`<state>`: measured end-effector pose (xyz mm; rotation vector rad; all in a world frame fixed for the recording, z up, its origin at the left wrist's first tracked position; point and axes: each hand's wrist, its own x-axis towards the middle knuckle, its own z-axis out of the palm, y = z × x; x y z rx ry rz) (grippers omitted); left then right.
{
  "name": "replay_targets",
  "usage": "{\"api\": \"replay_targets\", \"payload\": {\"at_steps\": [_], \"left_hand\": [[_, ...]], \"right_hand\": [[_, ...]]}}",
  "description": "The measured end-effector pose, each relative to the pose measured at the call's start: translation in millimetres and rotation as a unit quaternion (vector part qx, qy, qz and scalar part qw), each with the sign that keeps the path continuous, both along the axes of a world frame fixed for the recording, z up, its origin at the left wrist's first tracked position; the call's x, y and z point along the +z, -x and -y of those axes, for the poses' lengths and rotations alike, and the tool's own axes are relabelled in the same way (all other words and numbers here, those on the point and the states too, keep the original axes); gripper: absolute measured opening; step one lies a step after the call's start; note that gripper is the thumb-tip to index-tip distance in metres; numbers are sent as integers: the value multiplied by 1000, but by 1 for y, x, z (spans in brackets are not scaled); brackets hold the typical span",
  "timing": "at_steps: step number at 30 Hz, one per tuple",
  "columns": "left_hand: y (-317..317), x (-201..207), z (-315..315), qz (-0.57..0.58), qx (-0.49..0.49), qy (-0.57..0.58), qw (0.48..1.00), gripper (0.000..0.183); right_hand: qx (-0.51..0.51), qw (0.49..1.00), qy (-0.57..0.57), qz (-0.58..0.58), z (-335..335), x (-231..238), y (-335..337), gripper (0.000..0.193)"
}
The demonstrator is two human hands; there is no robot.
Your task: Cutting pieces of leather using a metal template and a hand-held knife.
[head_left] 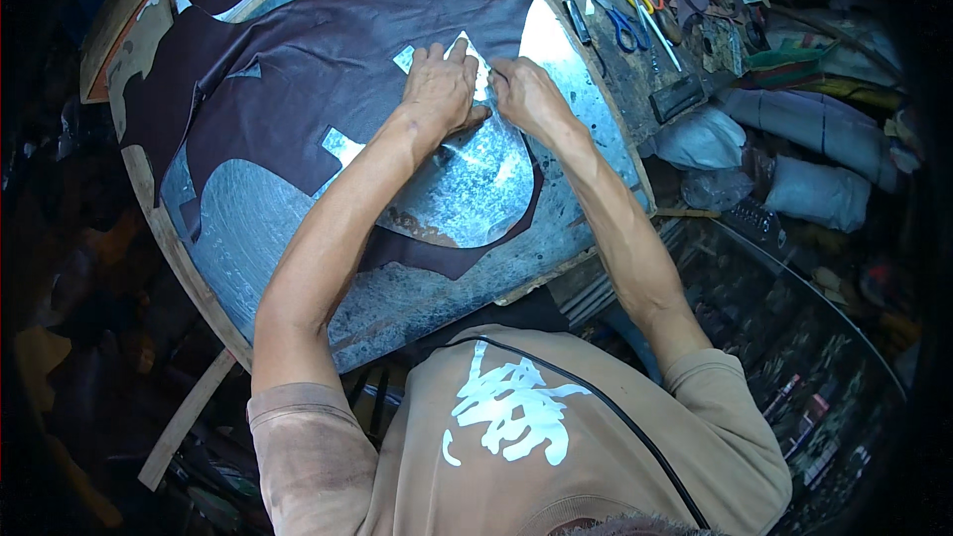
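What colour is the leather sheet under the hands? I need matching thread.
Dark brown leather sheet, nearly maroon, seen in the head view.

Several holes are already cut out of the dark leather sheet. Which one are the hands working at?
The cut-out at the sheet's upper middle, between the left hand and right hand. The notch lower down and the small hole to the left lie away from both hands.

I get only 1 view: the head camera, looking steeply down and forward from close above my worktable (pixel 417 298), forearms entering from the lower edge, fisheye bending the table's rim.
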<state>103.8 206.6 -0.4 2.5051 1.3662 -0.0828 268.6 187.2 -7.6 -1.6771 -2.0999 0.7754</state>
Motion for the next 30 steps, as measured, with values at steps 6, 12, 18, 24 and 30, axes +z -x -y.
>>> {"api": "replay_targets", "payload": {"at_steps": [6,12,18,24,30], "left_hand": [[-18,3,-7,-6,-30,-44,999,57],[0,-20,17,14,-67,-128,989,36],[-18,-17,33,39,-72,-68,994,36],[-29,12,44,-1,-67,-3,998,56],[-27,6,51,-14,-50,9,999,79]], "right_hand": [[-27,998,15,51,53,-8,-35,16],[-96,984,149,29,58,-29,0,27],[-45,990,126,35,73,13,-14,39],[-66,992,109,11,71,13,-23,40],[-91,993,79,2,78,18,-19,40]]}}
